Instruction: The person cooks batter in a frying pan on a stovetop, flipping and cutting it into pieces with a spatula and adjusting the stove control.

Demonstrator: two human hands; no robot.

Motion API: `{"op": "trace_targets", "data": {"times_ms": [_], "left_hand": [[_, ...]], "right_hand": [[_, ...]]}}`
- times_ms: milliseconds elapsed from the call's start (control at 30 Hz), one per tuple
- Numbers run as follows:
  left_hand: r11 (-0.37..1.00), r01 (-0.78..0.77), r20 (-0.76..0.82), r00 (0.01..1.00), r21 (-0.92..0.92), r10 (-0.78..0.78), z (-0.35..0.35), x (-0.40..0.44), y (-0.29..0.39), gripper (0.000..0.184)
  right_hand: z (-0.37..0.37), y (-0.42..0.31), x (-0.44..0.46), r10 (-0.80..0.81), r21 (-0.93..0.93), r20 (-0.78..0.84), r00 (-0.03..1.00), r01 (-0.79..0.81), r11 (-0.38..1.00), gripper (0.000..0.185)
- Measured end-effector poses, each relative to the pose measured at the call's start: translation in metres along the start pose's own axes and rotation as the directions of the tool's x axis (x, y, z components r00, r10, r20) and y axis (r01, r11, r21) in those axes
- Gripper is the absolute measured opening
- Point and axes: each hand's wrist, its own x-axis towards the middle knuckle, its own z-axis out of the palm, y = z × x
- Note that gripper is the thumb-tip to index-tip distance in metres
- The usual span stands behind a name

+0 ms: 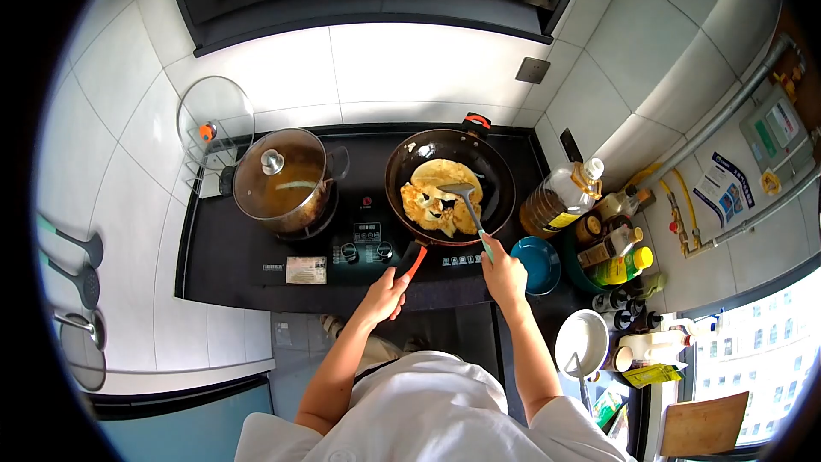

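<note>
My left hand [383,298] is wrapped round the black and orange handle of a dark wok [500,192] on the right side of the stove. In my right hand [505,276] is a spatula [475,216] with a pale green handle and a grey head. The spatula's head rests on a browned, yellow omelette [442,175], which has a torn, uneven lower part with dark gaps in it. Part of the omelette lies hidden under the spatula's head.
Left on the stove [256,287] stands a glass-lidded pot [280,173] of brownish liquid. A blue bowl [537,265], an oil bottle [560,198], several condiment bottles and a white pan [582,342] line the right. Utensils hang on the left wall; a spare lid [215,111] stands behind the pot.
</note>
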Motion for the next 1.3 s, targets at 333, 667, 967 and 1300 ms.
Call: {"op": "trace_targets", "data": {"times_ms": [333, 667, 967, 1300], "left_hand": [[1.000, -0.014, 0.016, 1.000, -0.001, 0.014, -0.001, 0.002, -0.002, 0.070], [1.000, -0.025, 0.025, 0.999, 0.017, 0.025, -0.002, 0.005, -0.006, 0.064], [0.999, -0.035, -0.013, 0.999, 0.013, 0.035, 0.000, 0.002, -0.004, 0.055], [1.000, -0.021, 0.041, 0.999, -0.002, 0.021, -0.003, 0.002, -0.002, 0.072]], "right_hand": [[0.001, 0.005, -0.007, 0.030, 0.095, 0.002, 1.000, -0.030, 0.995, 0.036], [-0.005, 0.019, -0.001, 0.213, 0.313, -0.078, 0.974, -0.179, 0.933, 0.037], [0.007, 0.036, -0.008, 0.206, 0.358, -0.118, 0.971, -0.152, 0.921, 0.040], [0.017, 0.042, -0.020, 0.231, 0.371, -0.085, 0.969, -0.184, 0.910, 0.038]]}}
